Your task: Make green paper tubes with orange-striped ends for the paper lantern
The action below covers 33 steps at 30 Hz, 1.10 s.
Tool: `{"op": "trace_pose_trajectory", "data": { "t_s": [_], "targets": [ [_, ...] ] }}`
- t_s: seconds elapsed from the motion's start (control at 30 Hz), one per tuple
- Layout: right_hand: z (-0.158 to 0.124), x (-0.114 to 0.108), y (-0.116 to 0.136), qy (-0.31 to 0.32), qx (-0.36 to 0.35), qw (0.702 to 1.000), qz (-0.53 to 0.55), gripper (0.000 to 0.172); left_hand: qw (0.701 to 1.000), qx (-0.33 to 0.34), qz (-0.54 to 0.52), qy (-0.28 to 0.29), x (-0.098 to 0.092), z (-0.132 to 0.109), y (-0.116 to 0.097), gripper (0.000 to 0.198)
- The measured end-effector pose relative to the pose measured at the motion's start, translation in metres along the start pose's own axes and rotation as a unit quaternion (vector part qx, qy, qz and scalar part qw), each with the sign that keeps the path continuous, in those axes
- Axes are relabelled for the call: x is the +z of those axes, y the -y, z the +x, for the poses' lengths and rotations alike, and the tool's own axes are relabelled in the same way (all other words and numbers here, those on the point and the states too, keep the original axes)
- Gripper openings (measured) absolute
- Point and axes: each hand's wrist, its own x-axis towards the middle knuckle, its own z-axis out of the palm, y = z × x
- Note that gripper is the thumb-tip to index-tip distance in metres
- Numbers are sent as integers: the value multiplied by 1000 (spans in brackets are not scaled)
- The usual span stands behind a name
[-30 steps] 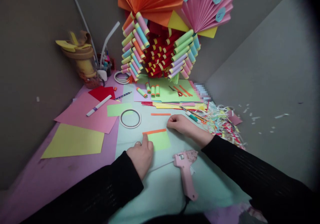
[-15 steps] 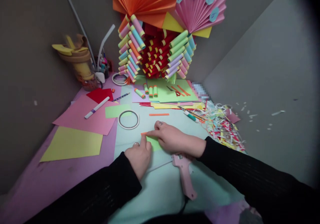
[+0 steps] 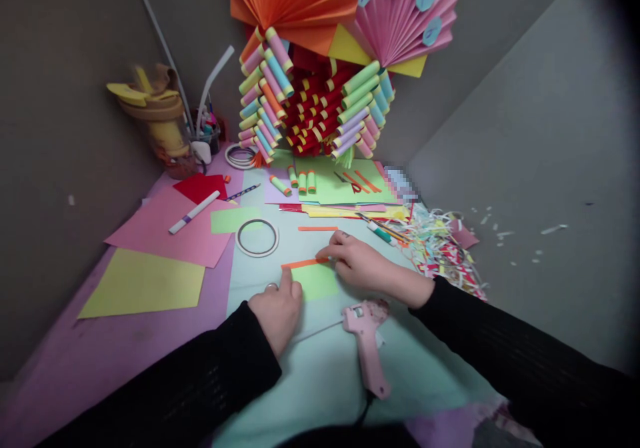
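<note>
A small green paper square (image 3: 316,281) lies on the pale mint sheet (image 3: 330,361), with an orange strip (image 3: 303,263) along its far edge. My left hand (image 3: 277,310) is curled, its forefinger pressing the square's near left corner. My right hand (image 3: 356,260) has its fingers closed, with the fingertips pressing the right end of the orange strip. A pink glue gun (image 3: 368,343) lies just below my right wrist, its nozzle pointing left.
A tape ring (image 3: 257,237), a second orange strip (image 3: 318,229), a white marker (image 3: 194,212) and pink (image 3: 165,231) and yellow-green (image 3: 143,285) sheets lie to the left. Paper rolls (image 3: 300,181), fans and a stacked roll decoration (image 3: 315,101) stand behind. Paper shreds (image 3: 440,248) pile up at right.
My right hand swept left along the orange strip, then back to its right end. My left forefinger stayed on the square's corner.
</note>
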Motion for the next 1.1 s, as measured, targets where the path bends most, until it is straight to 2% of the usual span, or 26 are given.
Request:
{"op": "trace_pose_trajectory", "data": {
  "t_s": [0.17,0.33,0.57,0.7,0.8,0.87,1.0,1.1],
  "targets": [
    [6,4,9,20,-34,999,-24,49,1000,3,7,-3,2,0,2,27],
    [12,8,17,49,-39,995,-83,49,1000,2,9,-2,3,0,2,26],
    [9,2,9,68,-55,984,-155,39,1000,2,4,0,0,0,1,27],
    [8,-6,2,32,-37,987,-152,36,1000,1,5,3,-1,-1,2,29],
    [6,-18,-4,-22,-8,990,-137,39,1000,1,1,8,-1,0,2,29],
    [3,-22,-7,-28,-13,991,-132,42,1000,0,0,9,-1,0,2,29],
    [-2,-15,-7,19,-41,989,-140,44,1000,-5,0,13,-2,1,1,30],
    [-1,-7,-5,40,-34,989,-141,42,1000,-2,-1,13,-3,0,0,30]
  ]
}}
